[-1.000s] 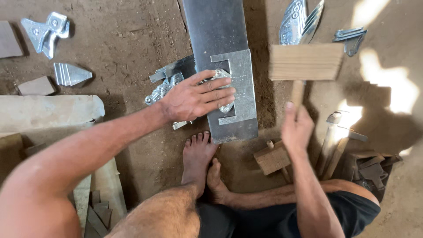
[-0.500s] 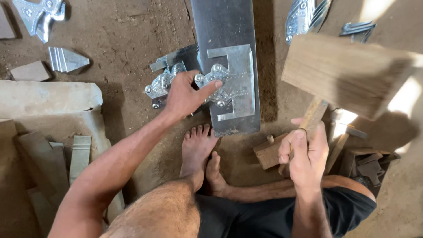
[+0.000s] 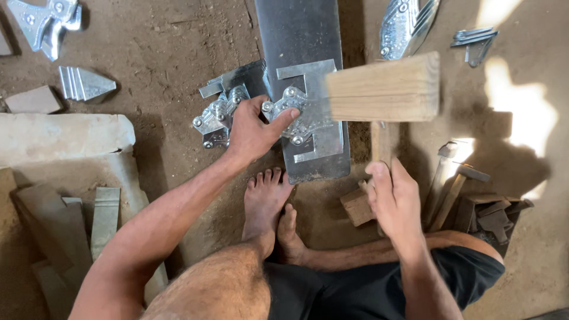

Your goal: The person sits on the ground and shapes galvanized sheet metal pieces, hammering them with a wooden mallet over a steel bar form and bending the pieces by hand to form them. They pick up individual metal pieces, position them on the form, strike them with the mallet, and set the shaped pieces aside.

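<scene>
Head view: metal brackets (image 3: 216, 115) and hammers (image 3: 453, 189) flank hands.

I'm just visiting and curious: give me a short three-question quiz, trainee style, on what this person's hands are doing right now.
1. True or false: the right hand grips a wooden mallet by its handle.
2. What does the left hand press on? A) a riveted metal piece B) a stone block C) a hammer
3. Fill in: the riveted metal piece lies on a dark metal ____.

Key: 1 true; 2 A; 3 plate.
</scene>
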